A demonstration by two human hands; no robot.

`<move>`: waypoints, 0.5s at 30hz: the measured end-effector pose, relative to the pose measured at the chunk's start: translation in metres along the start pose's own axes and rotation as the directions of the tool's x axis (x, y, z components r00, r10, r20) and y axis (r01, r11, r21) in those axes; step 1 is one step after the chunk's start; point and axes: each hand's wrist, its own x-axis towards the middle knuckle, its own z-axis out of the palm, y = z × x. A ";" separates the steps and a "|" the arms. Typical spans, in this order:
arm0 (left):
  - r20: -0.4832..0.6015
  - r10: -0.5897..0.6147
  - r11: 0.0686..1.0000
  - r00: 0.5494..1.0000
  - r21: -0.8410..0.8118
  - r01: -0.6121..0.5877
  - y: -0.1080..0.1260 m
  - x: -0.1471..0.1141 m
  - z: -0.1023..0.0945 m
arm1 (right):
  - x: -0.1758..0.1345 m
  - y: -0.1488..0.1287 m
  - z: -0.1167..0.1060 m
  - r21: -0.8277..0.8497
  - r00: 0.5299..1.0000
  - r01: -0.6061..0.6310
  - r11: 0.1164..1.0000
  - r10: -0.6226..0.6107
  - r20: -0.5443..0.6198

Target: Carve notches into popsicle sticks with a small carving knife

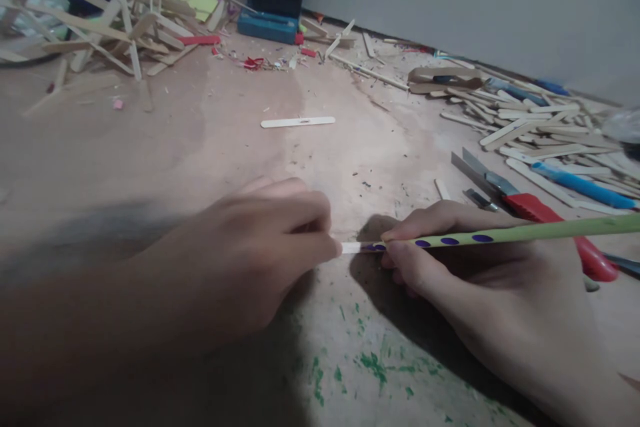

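Between thumb and fingers, my left hand (260, 240) pinches a pale craft stick (351, 248), and most of it is hidden by my fingers. My right hand (465, 280) is closed around a light green pencil (540, 230) with dark purple ovals near its lower end. That pencil slants low, almost along the stick, and its tip meets or nearly meets the stick's end; exact contact I cannot tell. Farther back on the table lies another craft stick (297, 122) with a dark mark in its middle.
Red-handled scissors (540, 210) lie just beyond my right hand. A pile of craft sticks (555, 127) with a blue pen (583, 185) is at the right. Another tangle of sticks (120, 27) stands back left. A blue box-like object (269, 27) is by the wall, and green paint marks (375, 367) stain the tabletop.
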 end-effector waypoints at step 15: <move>-0.006 -0.012 1.000 1.000 -0.001 0.012 0.000 -0.002 0.001 | 0.005 0.025 -0.003 0.054 0.978 0.198 0.979 -0.201 0.058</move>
